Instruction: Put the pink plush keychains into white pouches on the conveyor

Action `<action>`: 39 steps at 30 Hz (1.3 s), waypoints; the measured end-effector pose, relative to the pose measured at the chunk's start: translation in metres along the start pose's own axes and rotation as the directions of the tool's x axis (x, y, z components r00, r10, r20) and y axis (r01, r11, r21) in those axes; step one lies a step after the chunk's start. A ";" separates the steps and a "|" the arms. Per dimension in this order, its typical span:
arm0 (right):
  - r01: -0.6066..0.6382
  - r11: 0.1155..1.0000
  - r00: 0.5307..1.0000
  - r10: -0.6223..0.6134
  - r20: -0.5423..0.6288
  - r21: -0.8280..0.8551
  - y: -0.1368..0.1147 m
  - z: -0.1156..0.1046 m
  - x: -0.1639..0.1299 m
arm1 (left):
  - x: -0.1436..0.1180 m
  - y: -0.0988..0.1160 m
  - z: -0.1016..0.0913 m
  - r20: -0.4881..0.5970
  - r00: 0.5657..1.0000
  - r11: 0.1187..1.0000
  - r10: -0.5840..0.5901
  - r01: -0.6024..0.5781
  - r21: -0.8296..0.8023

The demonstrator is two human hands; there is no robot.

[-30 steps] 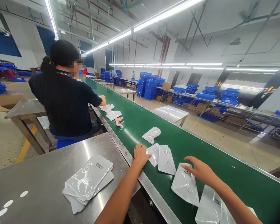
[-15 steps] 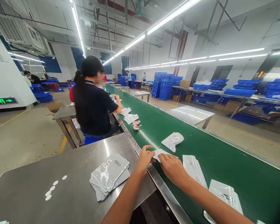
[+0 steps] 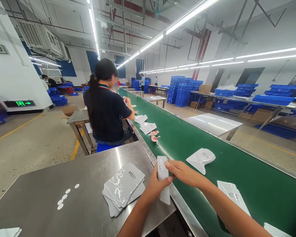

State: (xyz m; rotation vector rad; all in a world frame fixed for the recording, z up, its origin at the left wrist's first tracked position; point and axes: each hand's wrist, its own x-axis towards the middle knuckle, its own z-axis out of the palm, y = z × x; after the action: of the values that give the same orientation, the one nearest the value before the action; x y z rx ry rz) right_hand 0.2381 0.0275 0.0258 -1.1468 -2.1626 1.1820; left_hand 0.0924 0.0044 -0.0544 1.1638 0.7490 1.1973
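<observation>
Pouch has swung from nearly flat, half a second ago, to upright, narrow side toward the camera; now in both hands above the rail between desk and belt. Whether it touches the rail, cannot tell. A second back the hands were well apart.

Left hand: wrapped round the pouch's lower part, thumb across the front, pinching it. Right hand: thumb pressed on the upper part, other fingers partly hidden behind; pinching too.

Bent pouch lies as before on the belt, beyond the right hand. More pouches near the right forearm, same spot on the belt. Stack on desk unchanged, left of the left hand. Five white discs likewise, farther left. Pink pieces remain on the belt, up the line.
</observation>
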 end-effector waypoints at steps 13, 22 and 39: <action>0.112 0.951 0.993 -0.121 -0.010 -0.290 0.008 -0.013 0.018 | -0.012 -0.002 -0.021 0.426 0.876 0.753 -0.225 0.434 -0.494; -0.119 0.959 0.992 0.103 -0.073 -0.257 0.037 -0.021 0.060 | -0.002 -0.017 -0.025 0.083 0.897 0.787 -0.435 0.423 -0.450; -0.100 0.978 0.951 0.040 -0.307 -0.182 0.035 -0.028 0.065 | 0.000 -0.018 -0.014 -0.054 0.979 0.978 -0.198 0.194 -0.073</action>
State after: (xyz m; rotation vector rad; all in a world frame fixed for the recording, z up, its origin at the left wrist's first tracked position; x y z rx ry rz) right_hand 0.2364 0.1048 0.0110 -1.3982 -2.0468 0.7706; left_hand 0.0846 0.0093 -0.0751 0.9777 0.8425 1.0882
